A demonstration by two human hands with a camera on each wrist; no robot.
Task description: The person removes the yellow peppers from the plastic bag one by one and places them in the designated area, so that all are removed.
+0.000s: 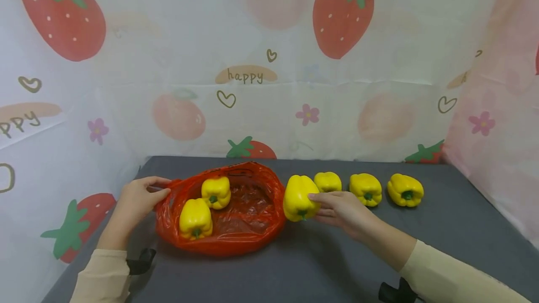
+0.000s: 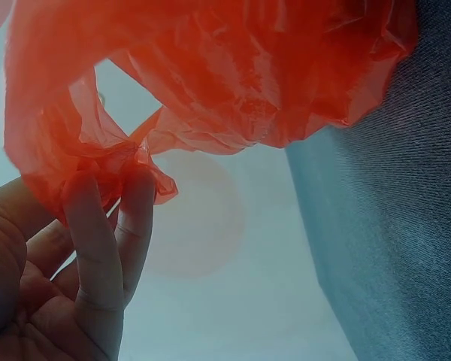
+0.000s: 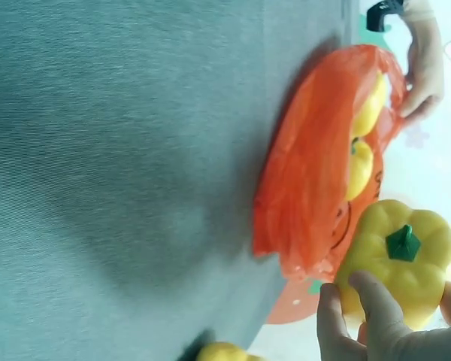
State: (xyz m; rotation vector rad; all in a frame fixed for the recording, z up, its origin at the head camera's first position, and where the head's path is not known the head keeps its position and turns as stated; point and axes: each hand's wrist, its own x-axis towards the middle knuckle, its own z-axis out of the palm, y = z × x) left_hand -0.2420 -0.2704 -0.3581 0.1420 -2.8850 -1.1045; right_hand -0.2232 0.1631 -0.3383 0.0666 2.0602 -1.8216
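Observation:
A red plastic bag (image 1: 221,246) lies on the table with its mouth spread wide. Two yellow bell peppers sit inside: one nearer the front (image 1: 195,219), one behind it (image 1: 216,192). At the bag's left rim, my left hand (image 1: 136,204) pinches the plastic; the left wrist view shows the thin red film (image 2: 113,162) between thumb and fingers. My right hand (image 1: 347,212) grips another yellow bell pepper (image 1: 300,196) just off the bag's right edge. In the right wrist view that pepper (image 3: 398,263) shows its green stem, held above the table.
To the right, behind my right hand, stand three more yellow bell peppers in a row: one partly hidden (image 1: 328,181), a middle one (image 1: 365,189) and a far-right one (image 1: 405,190). The grey table (image 1: 252,279) ends at a strawberry-print curtain (image 1: 269,120) behind and on both sides.

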